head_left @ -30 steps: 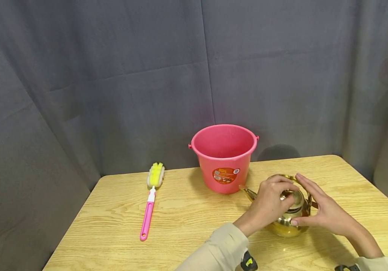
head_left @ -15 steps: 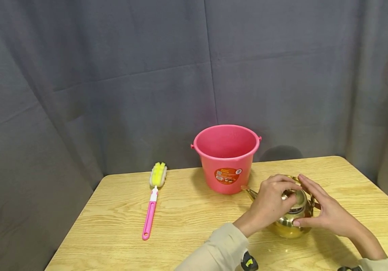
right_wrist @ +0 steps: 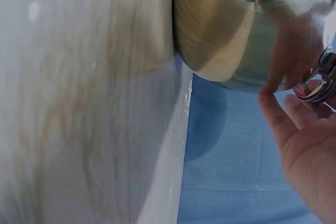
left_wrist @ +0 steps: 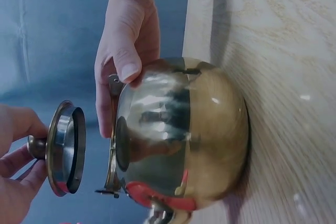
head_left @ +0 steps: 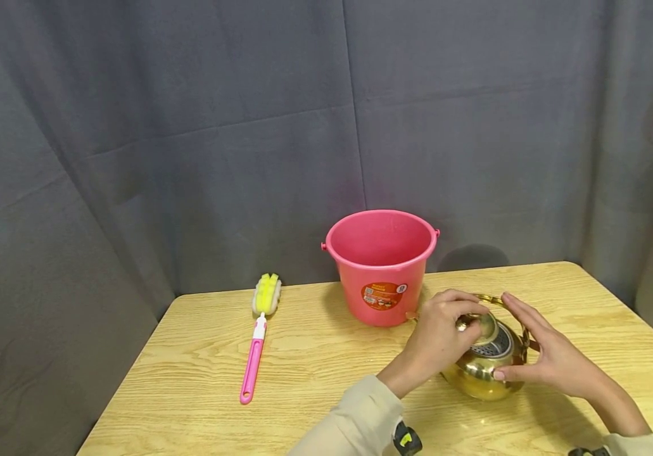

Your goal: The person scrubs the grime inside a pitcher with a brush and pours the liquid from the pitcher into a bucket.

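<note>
A grey curtain [head_left: 258, 158] hangs behind everything. Before it is the wooden table [head_left: 189, 367], flat and slightly shiny, so metal could slide on it. The pink bucket [head_left: 351, 278] stands upright near the back edge. The brass-coloured teapot [head_left: 486, 383] stands upright on the right part of the table, nearer to me; I judge it rigid, moderately heavy and slippery from the polish, so the arched handle [left_wrist: 112, 161] is the best place for lifting. Farther left lies a sponge bottle brush [head_left: 259, 326]. My right hand [head_left: 554, 354] steadies the teapot, fingers rather straight beside the handle, thumb on the shoulder. My left hand [head_left: 440, 329] pinches the lid [left_wrist: 67, 150], raised apart from the teapot; a perforated strainer [head_left: 495, 348] shows inside. The lid seems light and stiff, surest held by its small knob [left_wrist: 37, 147].
</note>
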`<state>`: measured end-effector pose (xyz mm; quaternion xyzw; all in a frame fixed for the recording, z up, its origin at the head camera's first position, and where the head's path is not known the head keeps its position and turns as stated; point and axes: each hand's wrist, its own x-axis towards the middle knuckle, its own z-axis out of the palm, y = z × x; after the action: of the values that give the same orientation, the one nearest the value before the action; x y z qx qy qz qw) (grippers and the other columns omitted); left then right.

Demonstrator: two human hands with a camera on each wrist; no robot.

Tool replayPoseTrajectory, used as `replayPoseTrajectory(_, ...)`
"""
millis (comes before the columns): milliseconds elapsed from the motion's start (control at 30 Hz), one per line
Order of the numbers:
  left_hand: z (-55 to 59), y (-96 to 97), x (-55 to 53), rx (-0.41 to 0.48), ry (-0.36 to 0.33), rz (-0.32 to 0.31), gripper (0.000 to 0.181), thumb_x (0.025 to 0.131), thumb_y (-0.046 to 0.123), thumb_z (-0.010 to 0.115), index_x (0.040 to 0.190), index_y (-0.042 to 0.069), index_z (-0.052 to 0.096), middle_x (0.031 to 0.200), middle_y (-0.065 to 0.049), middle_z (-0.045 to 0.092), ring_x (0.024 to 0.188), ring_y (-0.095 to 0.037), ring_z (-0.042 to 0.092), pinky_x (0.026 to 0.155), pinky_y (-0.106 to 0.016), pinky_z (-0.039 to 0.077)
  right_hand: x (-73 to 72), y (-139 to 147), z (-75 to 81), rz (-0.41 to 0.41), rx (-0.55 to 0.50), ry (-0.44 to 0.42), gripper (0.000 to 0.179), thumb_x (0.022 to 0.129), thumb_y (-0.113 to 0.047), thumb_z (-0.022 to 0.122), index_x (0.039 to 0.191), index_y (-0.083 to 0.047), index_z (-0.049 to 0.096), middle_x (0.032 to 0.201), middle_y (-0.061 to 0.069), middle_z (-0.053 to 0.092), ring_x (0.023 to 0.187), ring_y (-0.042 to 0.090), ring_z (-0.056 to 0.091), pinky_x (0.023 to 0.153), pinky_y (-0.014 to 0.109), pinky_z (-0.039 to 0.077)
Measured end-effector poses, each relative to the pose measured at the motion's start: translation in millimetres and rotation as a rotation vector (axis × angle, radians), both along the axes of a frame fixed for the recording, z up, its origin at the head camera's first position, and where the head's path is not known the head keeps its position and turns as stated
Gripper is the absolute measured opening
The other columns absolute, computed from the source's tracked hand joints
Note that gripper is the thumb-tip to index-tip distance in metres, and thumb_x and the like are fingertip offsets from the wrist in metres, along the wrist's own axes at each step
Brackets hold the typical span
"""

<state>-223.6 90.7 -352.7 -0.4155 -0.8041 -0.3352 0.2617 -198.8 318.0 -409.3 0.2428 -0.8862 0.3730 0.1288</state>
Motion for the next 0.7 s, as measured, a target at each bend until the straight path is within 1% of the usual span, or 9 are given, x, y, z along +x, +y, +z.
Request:
replayPoseTrajectory(67,-0.1,-2.9,-0.5,0.015,0.004,0.000,0.019,0.080,0.006,0.075,0.099,0.011,0.077,0.104,0.003,0.069,0.103,-0.001,0.058,0.091,-0.009,0.035,-0.1,0,-0.3,0.001,-0.002,0.003,0.116,0.068,-0.018,0.089,0.156,-0.022,0.013,0.158,0.012,0.018,0.134,0.005,0.022,0.083,0.067,0.041)
replayPoseTrajectory(167,-0.7,-7.0,-1.6,0.026,0.026,0.008,0.020,0.078,0.004,0.074,0.097,0.010,0.077,0.102,0.003,0.069,0.101,0.000,0.058,0.090,-0.008,0.036,0.5,0,-0.4,-0.005,0.001,0.000,0.116,0.068,-0.018,0.089,0.156,-0.023,0.013,0.159,0.005,0.016,0.134,0.003,0.021,0.084,0.066,0.041)
replayPoseTrajectory(200,-0.9,-8.3,-1.8,0.029,0.030,0.010,0.020,0.078,0.004,0.074,0.097,0.010,0.077,0.102,0.003,0.069,0.100,0.000,0.059,0.089,-0.008,0.036,0.9,0,-0.5,-0.012,0.005,0.001,0.117,0.068,-0.019,0.089,0.156,-0.023,0.013,0.159,0.005,0.016,0.133,0.001,0.021,0.084,0.065,0.042)
replayPoseTrajectory(267,-1.2,-10.9,-2.1,0.033,0.030,0.016,0.020,0.078,0.003,0.074,0.097,0.010,0.077,0.102,0.002,0.069,0.100,-0.001,0.059,0.090,-0.008,0.036,1.1,0,-0.1,-0.015,0.007,0.002,0.117,0.068,-0.019,0.089,0.156,-0.023,0.013,0.158,0.005,0.017,0.134,0.005,0.023,0.084,0.065,0.042)
replayPoseTrajectory(300,-1.3,-12.1,-2.3,0.035,0.028,0.015,0.020,0.078,0.003,0.073,0.097,0.010,0.077,0.103,0.001,0.069,0.100,-0.002,0.059,0.090,-0.008,0.036,1.2,0,0.3,-0.015,0.006,0.002,0.117,0.067,-0.019,0.090,0.156,-0.023,0.014,0.158,0.007,0.017,0.135,0.010,0.024,0.084,0.065,0.042)
replayPoseTrajectory(433,-1.2,-15.9,-2.3,0.042,0.002,0.010,0.019,0.079,0.002,0.072,0.097,0.009,0.077,0.104,-0.001,0.069,0.100,-0.002,0.059,0.089,-0.009,0.037,0.8,-1,1.6,-0.004,-0.006,-0.006,0.117,0.068,-0.019,0.089,0.156,-0.022,0.013,0.157,0.016,0.018,0.132,0.041,0.028,0.083,0.069,0.041)
replayPoseTrajectory(533,-0.7,-18.4,-2.4,0.049,-0.002,0.007,0.019,0.080,0.001,0.072,0.096,0.008,0.077,0.103,0.000,0.069,0.099,-0.001,0.059,0.088,-0.008,0.038,0.2,-1,1.5,0.007,-0.019,-0.020,0.117,0.068,-0.018,0.089,0.156,-0.023,0.013,0.156,0.019,0.017,0.128,0.052,0.027,0.082,0.072,0.039)
replayPoseTrajectory(633,-0.2,-20.8,-2.6,0.061,0.009,0.004,0.019,0.079,0.000,0.072,0.095,0.008,0.077,0.101,0.001,0.068,0.098,0.000,0.059,0.085,-0.008,0.039,-0.1,-1,0.5,0.010,-0.024,-0.027,0.117,0.068,-0.018,0.089,0.156,-0.023,0.013,0.157,0.018,0.016,0.128,0.052,0.026,0.082,0.072,0.038)
replayPoseTrajectory(700,-0.1,-22.2,-2.9,0.072,0.013,0.002,0.019,0.079,0.000,0.073,0.095,0.008,0.077,0.101,0.002,0.068,0.097,0.000,0.059,0.084,-0.007,0.040,0.2,-1,0.2,0.007,-0.022,-0.025,0.117,0.068,-0.018,0.089,0.156,-0.023,0.013,0.157,0.018,0.017,0.131,0.047,0.026,0.082,0.072,0.038)
